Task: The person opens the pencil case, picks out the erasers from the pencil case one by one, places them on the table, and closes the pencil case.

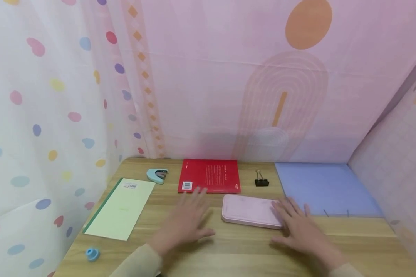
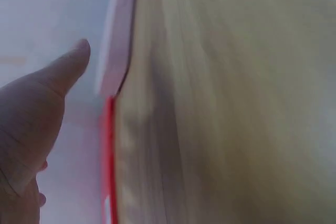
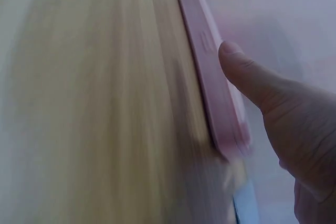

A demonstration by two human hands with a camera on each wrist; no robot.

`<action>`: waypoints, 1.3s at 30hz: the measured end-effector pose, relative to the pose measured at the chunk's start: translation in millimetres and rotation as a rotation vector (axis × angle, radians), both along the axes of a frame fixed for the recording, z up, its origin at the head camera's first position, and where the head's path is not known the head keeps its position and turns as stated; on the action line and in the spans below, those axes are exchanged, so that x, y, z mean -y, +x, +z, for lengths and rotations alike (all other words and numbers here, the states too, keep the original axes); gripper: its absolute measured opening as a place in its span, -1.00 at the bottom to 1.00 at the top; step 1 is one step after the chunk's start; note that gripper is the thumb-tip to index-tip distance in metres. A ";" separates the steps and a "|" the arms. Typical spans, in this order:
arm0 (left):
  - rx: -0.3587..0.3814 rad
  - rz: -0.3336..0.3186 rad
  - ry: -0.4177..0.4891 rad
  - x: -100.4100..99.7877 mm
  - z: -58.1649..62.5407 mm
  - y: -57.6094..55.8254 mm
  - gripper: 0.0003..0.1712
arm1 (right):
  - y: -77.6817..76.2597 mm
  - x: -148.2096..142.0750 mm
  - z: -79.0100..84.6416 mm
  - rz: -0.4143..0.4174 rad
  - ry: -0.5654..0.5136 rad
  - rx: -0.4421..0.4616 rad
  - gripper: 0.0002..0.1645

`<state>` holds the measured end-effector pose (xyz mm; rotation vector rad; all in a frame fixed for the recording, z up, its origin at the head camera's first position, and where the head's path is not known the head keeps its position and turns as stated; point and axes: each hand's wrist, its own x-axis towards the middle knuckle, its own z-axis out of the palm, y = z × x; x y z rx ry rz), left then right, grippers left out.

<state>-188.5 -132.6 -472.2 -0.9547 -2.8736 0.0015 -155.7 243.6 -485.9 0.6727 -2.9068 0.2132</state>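
A flat pink rectangular case with rounded corners lies on the wooden table between the two hands. My left hand hovers left of it, fingers spread and empty, the fingertips near the lower edge of a red book. At the case's right end is my right hand, its fingers spread; whether they touch the case cannot be made out. In the left wrist view the left thumb points out, apart from the case. The right thumb overlaps the pink case in the right wrist view.
Left on the table are a pale green notebook, a light blue stapler and a small blue knob-like piece. A black binder clip and a blue folder lie at the right. Curtains hang behind.
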 end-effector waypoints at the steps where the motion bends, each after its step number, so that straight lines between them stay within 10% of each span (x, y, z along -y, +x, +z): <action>1: 0.012 -0.034 -0.010 -10.1 -1.3 -5.9 0.13 | -4.7 6.5 -0.6 0.017 0.001 0.004 0.22; 8: 0.154 -0.178 -0.034 -64.7 -7.3 -30.4 0.16 | -34.4 45.7 -4.5 0.158 -0.022 0.029 0.13; 16: 0.208 -0.148 -0.059 -75.9 -15.1 -34.4 0.18 | -44.5 59.1 -13.2 0.161 -0.040 0.035 -0.04; 39: 0.308 -0.048 -0.053 -16.5 -21.6 47.5 0.18 | 14.5 118.1 -22.1 0.212 -0.010 0.108 -0.05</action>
